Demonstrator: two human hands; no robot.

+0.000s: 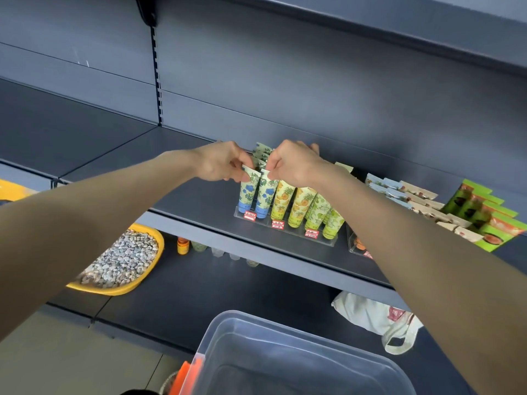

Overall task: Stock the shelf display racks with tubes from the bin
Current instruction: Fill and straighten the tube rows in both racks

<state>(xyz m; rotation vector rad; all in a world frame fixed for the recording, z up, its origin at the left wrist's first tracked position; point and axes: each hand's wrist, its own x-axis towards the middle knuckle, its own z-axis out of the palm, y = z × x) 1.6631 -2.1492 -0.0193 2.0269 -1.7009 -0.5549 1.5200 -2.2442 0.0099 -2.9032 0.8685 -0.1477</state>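
A clear display rack (328,242) stands on the middle shelf with rows of upright tubes. Blue-flowered tubes fill its left rows, yellow tubes (281,199) the middle, green tubes (319,210) the right. My left hand (221,163) pinches the top edge of the front left blue-flowered tube (247,192). My right hand (296,163) pinches the top of the neighbouring blue-flowered tube (266,195). Both tubes stand cap down in the rack. The clear plastic bin (228,337) sits below at the bottom of the view; no tubes show inside it.
Flat sachets (410,196) and green packets (484,215) lie right of the rack. A second clear rack (355,245) is partly hidden by my right arm. On the lower shelf sit a yellow basin of shells (122,260), small jars (183,246) and a white bag (376,317).
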